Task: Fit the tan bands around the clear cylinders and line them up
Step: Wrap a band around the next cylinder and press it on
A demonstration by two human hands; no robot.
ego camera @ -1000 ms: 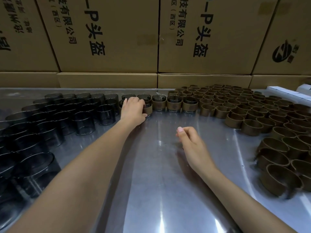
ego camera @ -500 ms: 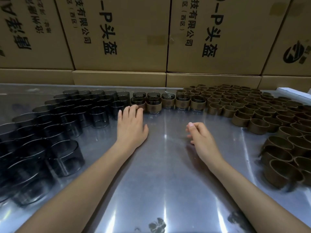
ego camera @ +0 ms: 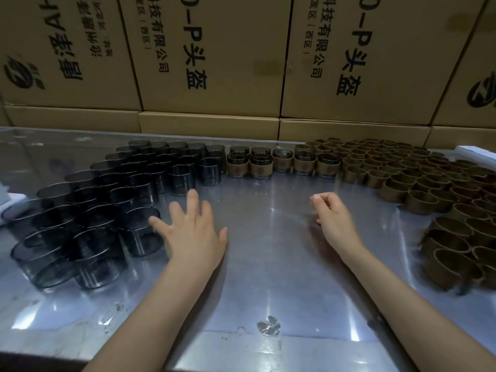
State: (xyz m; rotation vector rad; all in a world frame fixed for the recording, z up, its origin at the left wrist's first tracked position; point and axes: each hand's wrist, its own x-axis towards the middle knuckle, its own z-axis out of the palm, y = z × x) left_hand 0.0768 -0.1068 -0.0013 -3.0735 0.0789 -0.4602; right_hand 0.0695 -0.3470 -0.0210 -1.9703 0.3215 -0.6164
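Several clear cylinders (ego camera: 134,181) stand packed together on the left half of the metal table (ego camera: 268,264). Loose tan bands (ego camera: 418,178) crowd the right half. At the back middle stands a row of cylinders with bands fitted round them (ego camera: 260,165). My left hand (ego camera: 193,232) hovers with fingers spread, its little finger close to the nearest clear cylinder (ego camera: 139,232), holding nothing. My right hand (ego camera: 332,216) floats over the bare middle of the table with fingers loosely curled and nothing in it.
Stacked cardboard boxes (ego camera: 214,63) with printed characters form a wall behind the table. A white object (ego camera: 475,153) lies at the far right edge, and something pale (ego camera: 10,202) at the far left. The table's front edge runs along the bottom.
My left hand has drawn back from the banded row and swung left toward the clear cylinders, fingers spreading. My right hand has barely moved. The view has tilted down.
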